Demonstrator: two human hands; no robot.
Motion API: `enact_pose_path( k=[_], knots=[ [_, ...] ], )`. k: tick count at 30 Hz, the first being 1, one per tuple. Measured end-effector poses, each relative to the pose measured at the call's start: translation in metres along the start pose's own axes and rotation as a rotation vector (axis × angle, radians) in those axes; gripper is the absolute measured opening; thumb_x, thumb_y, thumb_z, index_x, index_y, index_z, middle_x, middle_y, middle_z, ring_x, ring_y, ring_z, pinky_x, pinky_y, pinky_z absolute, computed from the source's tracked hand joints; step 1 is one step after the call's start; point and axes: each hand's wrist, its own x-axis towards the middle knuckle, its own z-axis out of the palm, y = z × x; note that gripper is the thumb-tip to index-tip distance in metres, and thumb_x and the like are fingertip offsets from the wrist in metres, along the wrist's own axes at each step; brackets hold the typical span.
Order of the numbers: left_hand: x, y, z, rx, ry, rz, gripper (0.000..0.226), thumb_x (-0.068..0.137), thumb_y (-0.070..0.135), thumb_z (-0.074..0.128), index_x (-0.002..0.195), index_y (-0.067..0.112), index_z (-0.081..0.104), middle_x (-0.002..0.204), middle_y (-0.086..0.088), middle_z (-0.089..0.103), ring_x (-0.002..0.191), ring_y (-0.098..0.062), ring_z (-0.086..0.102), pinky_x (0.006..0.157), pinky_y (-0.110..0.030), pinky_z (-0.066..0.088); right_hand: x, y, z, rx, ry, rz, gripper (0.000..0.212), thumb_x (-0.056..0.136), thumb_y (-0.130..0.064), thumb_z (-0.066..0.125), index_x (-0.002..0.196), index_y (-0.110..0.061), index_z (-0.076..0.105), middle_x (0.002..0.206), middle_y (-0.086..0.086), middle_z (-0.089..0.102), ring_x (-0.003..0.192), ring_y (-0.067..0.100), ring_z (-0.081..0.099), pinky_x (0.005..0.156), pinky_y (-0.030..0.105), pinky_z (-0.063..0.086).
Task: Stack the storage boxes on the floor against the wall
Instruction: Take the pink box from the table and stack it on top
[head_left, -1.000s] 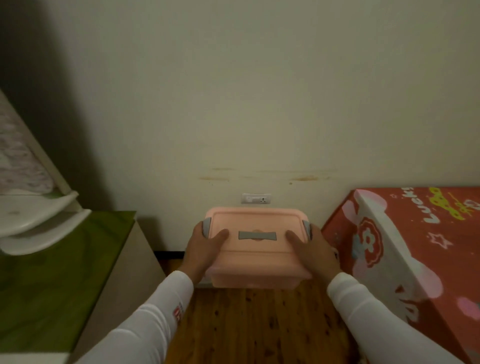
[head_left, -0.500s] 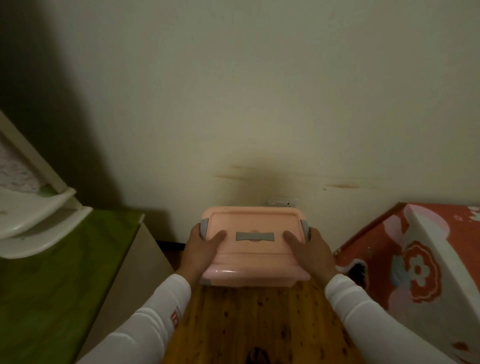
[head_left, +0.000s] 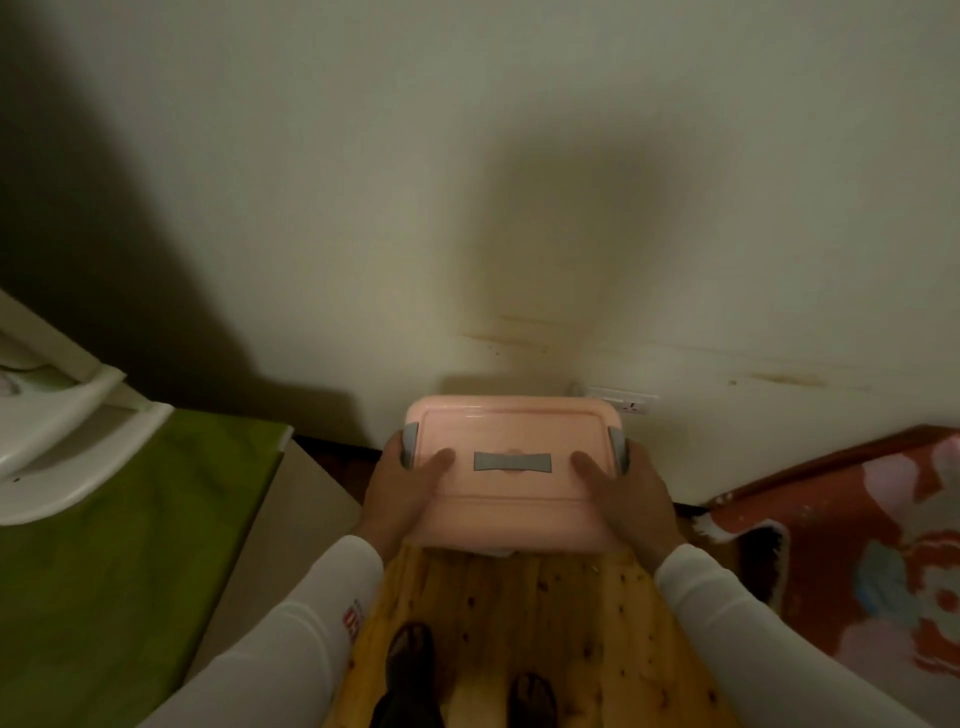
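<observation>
Both hands grip a pink box (head_left: 511, 467) by its short ends, close to the wall (head_left: 467, 182). The left hand (head_left: 402, 491) wraps the left end, thumb lying on the lid and fingers curled under by a grey latch (head_left: 409, 451). The right hand (head_left: 631, 493) clasps the right end the same way, thumb on the lid, next to the other latch (head_left: 618, 449). A grey handle (head_left: 512, 462) lies flat on the lid between the two thumbs. Whether the box rests on something or hangs in the hands cannot be told; a pale edge shows just under its near side. Below the hands is a wooden floor (head_left: 519, 613) with two feet (head_left: 410, 652) on it. Left of the left hand stands a desk (head_left: 104, 545) with a green top; right of the right hand lies a red patterned cover (head_left: 857, 545). A wall socket (head_left: 626, 402) sits just beyond the box.
</observation>
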Motion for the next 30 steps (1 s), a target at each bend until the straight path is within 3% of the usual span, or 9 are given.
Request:
enact_pose_path(
  k=[4,8,16,23,30],
  knots=[
    [0.045,-0.012,-0.007,0.019,-0.056,-0.042,0.074,0.083,0.042,0.069,0.145,0.022,0.035,0.137,-0.004,0.049,0.119,-0.028,0.051,0.093,-0.044,0.047,0.017,-0.005,0.028,-0.022,0.014,0.063,0.067,0.083,-0.052,0.064,0.134,-0.014,0.041,0.119,0.003,0.055,0.098,0.022,0.053,0.081,0.035,0.046],
    [0.089,-0.031,-0.014,0.033,-0.115,-0.056,0.072,0.083,0.040,0.069,0.144,0.022,0.036,0.137,-0.003,0.049,0.119,-0.027,0.051,0.093,-0.042,0.047,0.033,-0.003,0.065,-0.001,0.037,0.136,0.072,0.084,-0.050,0.064,0.139,-0.014,0.038,0.130,0.007,0.055,0.112,0.028,0.054,0.091,0.044,0.049],
    [0.157,-0.073,-0.007,0.060,-0.148,-0.073,0.068,0.081,0.041,0.070,0.140,0.026,0.041,0.115,0.009,0.051,0.103,-0.015,0.051,0.081,-0.034,0.044,0.074,0.030,0.125,-0.012,0.070,0.192,0.069,0.082,-0.054,0.064,0.136,-0.019,0.041,0.125,0.002,0.056,0.099,0.017,0.051,0.080,0.035,0.046],
    [0.205,-0.133,0.029,0.065,-0.132,-0.131,0.068,0.080,0.039,0.072,0.140,0.027,0.042,0.121,0.008,0.054,0.115,-0.021,0.054,0.096,-0.046,0.047,0.123,0.090,0.165,-0.005,0.053,0.173,0.070,0.080,-0.051,0.068,0.136,-0.016,0.043,0.118,-0.002,0.054,0.103,0.018,0.052,0.081,0.034,0.045],
    [0.243,-0.187,0.055,0.071,-0.134,-0.164,0.067,0.082,0.036,0.072,0.142,0.027,0.043,0.133,0.003,0.054,0.116,-0.019,0.054,0.096,-0.043,0.048,0.165,0.142,0.202,0.010,-0.011,0.205,0.073,0.081,-0.049,0.068,0.139,-0.017,0.039,0.115,-0.004,0.052,0.100,0.018,0.050,0.081,0.035,0.046]
  ],
)
